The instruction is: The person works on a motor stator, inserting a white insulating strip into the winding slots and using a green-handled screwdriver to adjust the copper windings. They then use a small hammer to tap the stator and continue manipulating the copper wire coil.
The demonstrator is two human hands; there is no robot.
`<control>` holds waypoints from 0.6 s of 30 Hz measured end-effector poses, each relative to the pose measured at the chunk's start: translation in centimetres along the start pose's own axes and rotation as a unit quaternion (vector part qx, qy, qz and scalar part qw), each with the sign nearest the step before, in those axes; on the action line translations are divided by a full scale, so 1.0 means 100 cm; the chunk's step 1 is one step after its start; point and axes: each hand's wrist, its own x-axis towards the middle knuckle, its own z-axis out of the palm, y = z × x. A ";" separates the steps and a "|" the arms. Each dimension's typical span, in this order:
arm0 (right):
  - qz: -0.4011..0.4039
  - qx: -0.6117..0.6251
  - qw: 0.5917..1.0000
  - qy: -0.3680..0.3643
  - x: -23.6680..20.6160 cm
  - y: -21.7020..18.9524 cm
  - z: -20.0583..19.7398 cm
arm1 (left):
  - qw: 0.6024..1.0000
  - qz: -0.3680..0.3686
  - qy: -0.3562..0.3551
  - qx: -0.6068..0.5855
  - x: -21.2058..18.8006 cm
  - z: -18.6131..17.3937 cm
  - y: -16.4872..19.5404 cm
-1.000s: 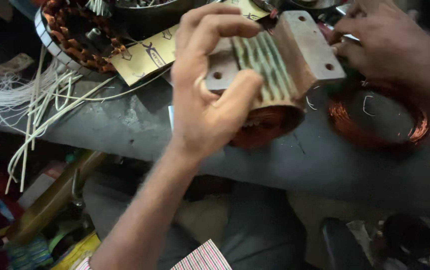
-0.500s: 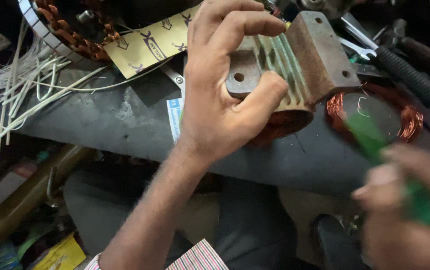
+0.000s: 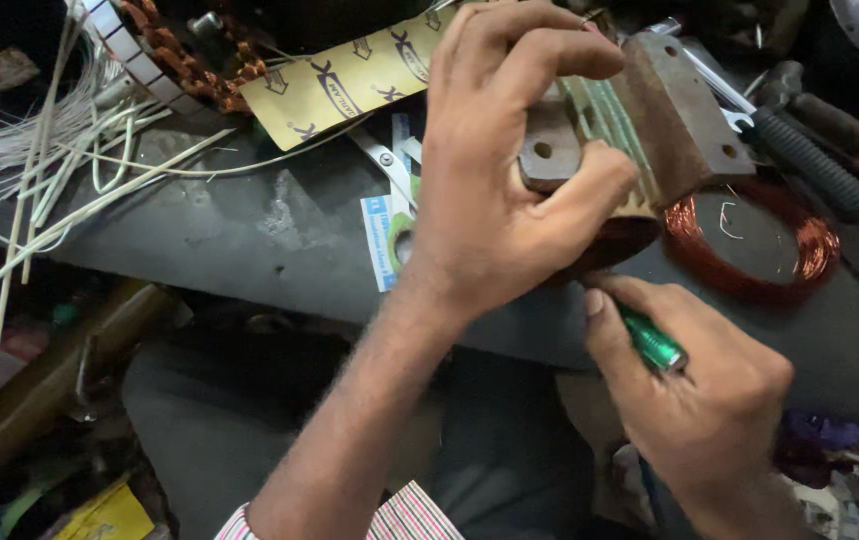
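Between left hand (image 3: 494, 190) fingers (image 3: 549, 60) and thumb, the rusty motor core (image 3: 649, 120).

A grey, scuffed workbench (image 3: 249, 240) is seen under dim light. White wires (image 3: 39, 170) are strewn over its left end; a brown pipe (image 3: 49, 380) is lodged beneath it.

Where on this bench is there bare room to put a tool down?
Bare grey bench lies between the white wires and the left hand. A smaller patch sits right of the copper coil. The back, around the yellow card and wrench, is crowded.
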 end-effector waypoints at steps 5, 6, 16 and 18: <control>-0.039 -0.031 0.998 -0.023 0.010 0.002 -0.002 | 1.000 -0.014 0.002 -0.003 -0.002 -0.001 -0.001; -0.055 -0.046 0.996 -0.053 0.011 0.002 -0.004 | 1.000 -0.016 0.002 -0.002 -0.002 -0.001 -0.001; -0.091 -0.097 0.965 -0.228 0.053 0.014 -0.019 | 1.000 -0.009 0.008 -0.005 -0.002 -0.002 0.002; -0.042 -0.104 0.962 -0.247 0.060 0.016 -0.020 | 1.000 -0.011 0.004 -0.008 0.000 -0.003 0.003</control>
